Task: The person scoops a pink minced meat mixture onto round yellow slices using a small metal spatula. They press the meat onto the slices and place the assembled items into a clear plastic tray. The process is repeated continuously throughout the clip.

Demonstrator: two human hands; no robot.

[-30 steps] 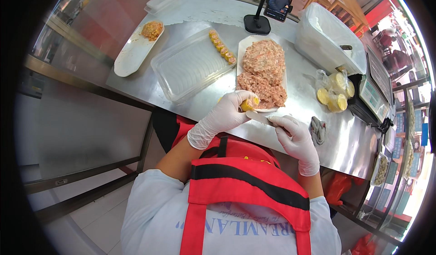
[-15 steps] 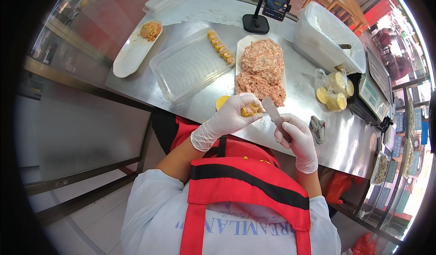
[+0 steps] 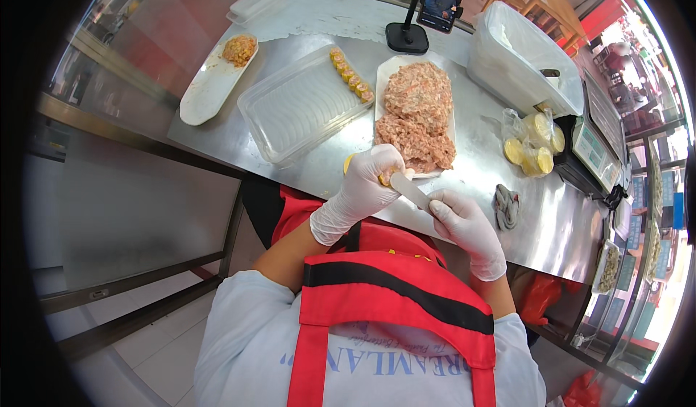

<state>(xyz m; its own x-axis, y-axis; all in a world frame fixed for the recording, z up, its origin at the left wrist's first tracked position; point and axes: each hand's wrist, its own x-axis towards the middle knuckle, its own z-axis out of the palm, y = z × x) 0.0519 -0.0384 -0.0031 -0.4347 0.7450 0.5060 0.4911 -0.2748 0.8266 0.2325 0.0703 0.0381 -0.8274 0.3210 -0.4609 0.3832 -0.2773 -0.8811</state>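
Observation:
Gloved in white, my left hand point(image 3: 362, 187) is closed around a yellow-wrapped dumpling point(image 3: 387, 177), whose pinkish filling shows at the top. My right hand point(image 3: 467, 226), also gloved, grips a flat metal spatula point(image 3: 410, 191). The spatula's rounded tip rests against the dumpling's top. A yellow wrapper point(image 3: 348, 163) is mostly hidden behind my left hand. Just beyond my hands, a large heap of minced meat filling point(image 3: 419, 106) lies on a white tray point(image 3: 385, 72). To its left, a clear plastic tray point(image 3: 290, 110) holds a row of yellow dumplings point(image 3: 351, 77) along its right side.
A long white dish point(image 3: 206, 94) with some orange filling stands at the far left. Behind are a phone on a stand point(image 3: 407, 37) and a large translucent bin point(image 3: 518, 59). Bagged yellow wrappers point(image 3: 535, 146), a scale point(image 3: 596, 150) and a grey cloth point(image 3: 507, 207) lie rightward.
My right hand has brought the spatula left and down, its tip now on the dumpling. My left hand has turned slightly, covering more of the dumpling and of the yellow wrapper behind.

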